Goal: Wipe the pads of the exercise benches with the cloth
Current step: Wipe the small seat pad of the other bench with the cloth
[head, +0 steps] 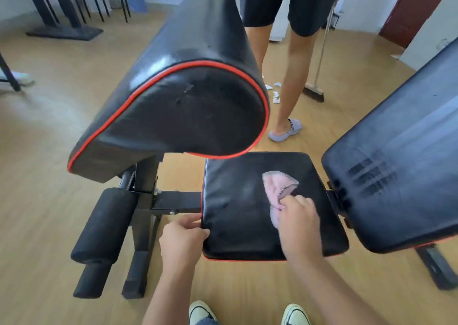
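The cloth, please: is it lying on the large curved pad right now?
No, the pink cloth lies on the flat seat pad, gripped by the right hand.

Seat pad: black vinyl-like cover, semi-gloss, lightly creased, red piping at the edge. Curl pad: same shiny black covering, scuffed and dull in patches, red piping. Back pad: black, glossy, streaky sheen. Cloth: pink, fluffy, soft-napped, probably microfibre, with a stitched border. Foam roller: matt black, slightly grainy. Frame: black painted metal, satin finish. Floor: pale wood-look planks, smooth, low sheen.
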`<state>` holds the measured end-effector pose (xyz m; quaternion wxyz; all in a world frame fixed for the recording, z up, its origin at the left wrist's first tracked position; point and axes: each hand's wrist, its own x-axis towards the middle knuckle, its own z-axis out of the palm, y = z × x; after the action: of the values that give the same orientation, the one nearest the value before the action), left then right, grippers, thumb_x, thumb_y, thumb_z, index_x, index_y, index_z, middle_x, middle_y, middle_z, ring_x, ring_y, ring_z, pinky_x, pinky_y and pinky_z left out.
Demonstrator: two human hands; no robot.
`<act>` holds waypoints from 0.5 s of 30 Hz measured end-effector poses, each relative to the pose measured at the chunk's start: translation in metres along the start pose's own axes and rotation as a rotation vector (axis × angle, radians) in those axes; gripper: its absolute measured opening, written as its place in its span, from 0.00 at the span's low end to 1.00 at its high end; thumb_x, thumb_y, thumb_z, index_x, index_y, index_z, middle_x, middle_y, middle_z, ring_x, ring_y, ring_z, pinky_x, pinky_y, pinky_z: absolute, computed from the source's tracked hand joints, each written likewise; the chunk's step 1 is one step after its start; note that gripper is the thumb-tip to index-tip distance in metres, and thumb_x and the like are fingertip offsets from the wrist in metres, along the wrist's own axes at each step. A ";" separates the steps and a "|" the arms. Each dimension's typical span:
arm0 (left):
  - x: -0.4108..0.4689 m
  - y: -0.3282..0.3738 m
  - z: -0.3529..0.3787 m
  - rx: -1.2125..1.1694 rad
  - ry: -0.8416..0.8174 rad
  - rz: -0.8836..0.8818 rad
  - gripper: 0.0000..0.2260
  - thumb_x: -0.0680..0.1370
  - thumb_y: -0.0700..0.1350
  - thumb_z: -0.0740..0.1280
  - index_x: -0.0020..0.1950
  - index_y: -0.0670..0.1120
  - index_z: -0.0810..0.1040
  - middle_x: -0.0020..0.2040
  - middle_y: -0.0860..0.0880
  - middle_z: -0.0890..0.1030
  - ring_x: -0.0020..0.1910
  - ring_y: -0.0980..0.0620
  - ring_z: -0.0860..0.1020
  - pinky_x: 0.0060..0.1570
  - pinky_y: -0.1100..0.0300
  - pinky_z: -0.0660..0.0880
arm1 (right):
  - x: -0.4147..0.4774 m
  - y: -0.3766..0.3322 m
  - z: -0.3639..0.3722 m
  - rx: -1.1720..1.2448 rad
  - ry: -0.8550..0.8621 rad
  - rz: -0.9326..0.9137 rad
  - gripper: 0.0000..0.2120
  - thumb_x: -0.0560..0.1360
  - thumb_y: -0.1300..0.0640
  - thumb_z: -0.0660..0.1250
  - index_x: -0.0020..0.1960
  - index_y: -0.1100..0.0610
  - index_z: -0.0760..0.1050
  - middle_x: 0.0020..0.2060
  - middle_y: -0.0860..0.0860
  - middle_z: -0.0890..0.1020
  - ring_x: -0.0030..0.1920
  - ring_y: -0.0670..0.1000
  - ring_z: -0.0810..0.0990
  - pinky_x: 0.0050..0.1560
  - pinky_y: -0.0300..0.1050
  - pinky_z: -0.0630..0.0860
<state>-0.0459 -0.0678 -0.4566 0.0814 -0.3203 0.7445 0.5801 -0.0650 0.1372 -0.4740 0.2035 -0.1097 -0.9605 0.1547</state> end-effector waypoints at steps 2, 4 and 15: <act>0.002 0.000 0.001 0.014 0.000 -0.017 0.12 0.67 0.37 0.71 0.43 0.52 0.87 0.39 0.52 0.88 0.45 0.46 0.86 0.51 0.48 0.84 | -0.035 -0.061 0.015 0.135 -0.109 -0.238 0.03 0.68 0.62 0.67 0.37 0.55 0.75 0.33 0.50 0.75 0.38 0.52 0.70 0.33 0.45 0.68; 0.001 -0.001 0.001 0.054 0.018 -0.014 0.08 0.65 0.38 0.69 0.38 0.47 0.86 0.33 0.48 0.86 0.39 0.42 0.85 0.45 0.50 0.84 | -0.055 -0.089 0.020 0.193 -0.244 -0.510 0.03 0.70 0.62 0.64 0.41 0.55 0.75 0.36 0.49 0.73 0.40 0.50 0.70 0.33 0.45 0.71; -0.021 0.003 -0.002 0.105 0.071 0.028 0.15 0.74 0.34 0.70 0.57 0.48 0.87 0.48 0.50 0.88 0.42 0.56 0.81 0.37 0.63 0.74 | 0.060 0.031 -0.005 -0.089 -0.053 0.085 0.07 0.69 0.70 0.64 0.40 0.64 0.80 0.35 0.59 0.80 0.38 0.60 0.76 0.34 0.46 0.68</act>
<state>-0.0306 -0.0611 -0.4426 0.0637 -0.3256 0.7808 0.5295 -0.1112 0.1838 -0.4588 0.1662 -0.1554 -0.9659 0.1231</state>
